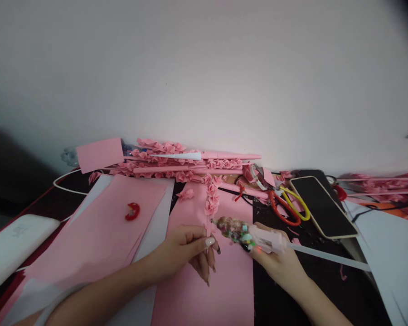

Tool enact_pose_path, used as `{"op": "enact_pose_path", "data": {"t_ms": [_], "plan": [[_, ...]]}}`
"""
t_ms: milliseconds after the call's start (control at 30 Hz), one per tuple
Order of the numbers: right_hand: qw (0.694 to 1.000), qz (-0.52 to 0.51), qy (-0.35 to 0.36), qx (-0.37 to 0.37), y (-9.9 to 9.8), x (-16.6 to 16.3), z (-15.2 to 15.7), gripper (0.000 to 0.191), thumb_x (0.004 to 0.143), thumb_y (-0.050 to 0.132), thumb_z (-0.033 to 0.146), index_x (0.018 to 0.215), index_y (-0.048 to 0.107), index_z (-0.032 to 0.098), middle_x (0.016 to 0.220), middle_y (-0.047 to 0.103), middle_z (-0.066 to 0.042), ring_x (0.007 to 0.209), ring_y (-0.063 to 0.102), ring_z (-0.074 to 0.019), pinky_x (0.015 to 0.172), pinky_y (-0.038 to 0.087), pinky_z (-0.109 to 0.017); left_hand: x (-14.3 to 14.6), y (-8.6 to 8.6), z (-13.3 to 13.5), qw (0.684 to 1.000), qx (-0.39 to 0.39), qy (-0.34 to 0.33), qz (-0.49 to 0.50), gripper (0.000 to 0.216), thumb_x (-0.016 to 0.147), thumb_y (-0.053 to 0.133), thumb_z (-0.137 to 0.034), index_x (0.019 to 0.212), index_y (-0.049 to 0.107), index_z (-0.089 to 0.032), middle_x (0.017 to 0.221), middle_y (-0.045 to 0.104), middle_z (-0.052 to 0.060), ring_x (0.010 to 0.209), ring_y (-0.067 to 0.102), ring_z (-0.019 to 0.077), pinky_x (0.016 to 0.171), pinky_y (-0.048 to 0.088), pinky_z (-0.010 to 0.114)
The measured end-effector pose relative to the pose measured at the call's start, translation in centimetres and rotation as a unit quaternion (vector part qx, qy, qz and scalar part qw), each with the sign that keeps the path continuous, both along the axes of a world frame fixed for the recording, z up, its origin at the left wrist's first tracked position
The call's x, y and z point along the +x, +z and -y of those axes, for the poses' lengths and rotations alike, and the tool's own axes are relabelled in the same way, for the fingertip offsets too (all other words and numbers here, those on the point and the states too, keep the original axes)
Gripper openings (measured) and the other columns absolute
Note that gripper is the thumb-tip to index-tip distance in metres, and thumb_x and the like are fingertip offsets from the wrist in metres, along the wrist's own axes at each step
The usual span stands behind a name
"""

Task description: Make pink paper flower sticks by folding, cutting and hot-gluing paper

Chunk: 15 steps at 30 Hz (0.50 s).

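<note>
My right hand [275, 265] grips a pink glue gun [255, 235] decorated with small charms, a clear glue stick [329, 258] trailing from its back. Its nozzle points left at a strip of small pink paper flowers [211, 199] lying on a pink paper sheet [207, 280]. My left hand [190, 251] rests on that sheet just left of the nozzle, thumb and fingers pinched together near the strip's lower end; what they pinch is too small to make out.
Pink paper sheets [102, 235] with a small red clip [133, 211] lie at left, by a white device [13, 246]. Rolled pink sticks and more paper flowers [177, 163] line the wall. Red and yellow scissors [287, 206] and a phone [323, 206] lie at right.
</note>
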State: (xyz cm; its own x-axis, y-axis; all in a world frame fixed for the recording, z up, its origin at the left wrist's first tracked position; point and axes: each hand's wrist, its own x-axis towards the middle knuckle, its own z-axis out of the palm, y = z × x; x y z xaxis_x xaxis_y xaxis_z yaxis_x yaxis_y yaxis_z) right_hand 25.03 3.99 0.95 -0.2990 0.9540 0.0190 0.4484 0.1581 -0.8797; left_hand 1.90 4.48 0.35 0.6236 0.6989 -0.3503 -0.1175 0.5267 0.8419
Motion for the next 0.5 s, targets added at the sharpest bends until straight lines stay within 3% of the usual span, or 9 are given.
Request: {"op": "enact_pose_path", "data": {"t_ms": [500], "plan": [[1.0, -0.003, -0.001, -0.011, 0.23, -0.18, 0.05, 0.021, 0.073, 0.056, 0.023, 0.061, 0.039, 0.021, 0.055, 0.038, 0.005, 0.05, 0.032, -0.0109, 0.046, 0.025, -0.024, -0.06, 0.2, -0.02, 1.0, 0.001, -0.002, -0.007, 0.032, 0.08, 0.06, -0.045, 0.075, 0.057, -0.013, 0.061, 0.065, 0.001, 0.045, 0.062, 0.0114, 0.046, 0.047, 0.02]]}}
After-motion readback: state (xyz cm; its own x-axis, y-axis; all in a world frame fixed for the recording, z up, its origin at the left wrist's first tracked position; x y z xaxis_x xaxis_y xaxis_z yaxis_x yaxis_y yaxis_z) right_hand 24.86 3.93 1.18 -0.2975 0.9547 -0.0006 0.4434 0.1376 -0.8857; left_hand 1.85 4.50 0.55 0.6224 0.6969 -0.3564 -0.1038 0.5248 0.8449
